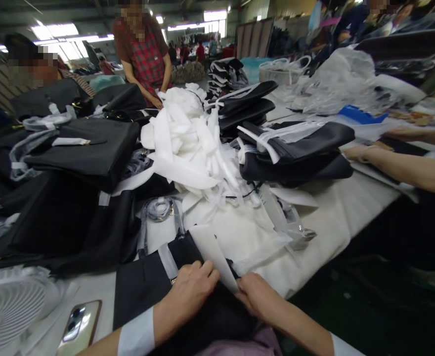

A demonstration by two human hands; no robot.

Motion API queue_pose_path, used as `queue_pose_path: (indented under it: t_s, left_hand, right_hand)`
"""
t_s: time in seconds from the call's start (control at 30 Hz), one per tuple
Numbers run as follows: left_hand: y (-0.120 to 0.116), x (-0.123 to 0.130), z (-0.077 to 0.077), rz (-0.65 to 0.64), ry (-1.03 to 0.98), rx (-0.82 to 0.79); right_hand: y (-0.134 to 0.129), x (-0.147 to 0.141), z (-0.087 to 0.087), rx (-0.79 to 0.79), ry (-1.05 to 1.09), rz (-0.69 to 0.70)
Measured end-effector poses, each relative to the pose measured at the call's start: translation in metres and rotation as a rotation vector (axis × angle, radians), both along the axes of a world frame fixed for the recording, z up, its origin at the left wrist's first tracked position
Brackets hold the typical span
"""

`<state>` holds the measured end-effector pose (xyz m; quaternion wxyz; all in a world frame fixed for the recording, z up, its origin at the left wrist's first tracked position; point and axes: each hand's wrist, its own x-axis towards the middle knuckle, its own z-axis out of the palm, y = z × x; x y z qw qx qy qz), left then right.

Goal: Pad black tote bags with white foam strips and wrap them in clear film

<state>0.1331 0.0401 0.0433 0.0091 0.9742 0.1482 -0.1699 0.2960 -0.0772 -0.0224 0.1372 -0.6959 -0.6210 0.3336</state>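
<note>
A black bag (139, 284) lies at the table's near edge, with a white wrapped strap piece and a small gold clasp on it. A flat white strip (212, 252) runs along its right part. My left hand (193, 282) rests on the bag, its fingers curled at the strip's left edge. At the strip's lower right end is my right hand (252, 291), closed with thumb and fingers together at the bag's edge; its fingertips are partly hidden. Beyond the bag lies a coiled wrapped strap (160, 210).
White foam pieces (184, 138) heap mid-table. Black bags (87, 148) pile at left, more (295, 148) at right. A fan (13, 311) and phone (79, 326) sit near left. One person (143, 54) stands opposite; another person's hands (358, 151) work at right.
</note>
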Motion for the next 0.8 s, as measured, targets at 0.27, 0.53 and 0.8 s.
queue_pose_path:
  t_s: [0.27,0.53,0.8]
  left_hand:
    - [0.009,0.019,0.015,-0.294,-0.220,0.069]
    - [0.029,0.034,0.007,-0.434,-0.322,0.048]
    - [0.031,0.038,-0.012,-0.437,-0.292,0.099]
  right_hand:
    - [-0.003,-0.007,-0.012,0.003,-0.135,0.010]
    - [-0.009,0.008,-0.008,-0.073,0.364,-0.149]
    - [-0.025,-0.019,-0.015,0.021,0.469,-0.458]
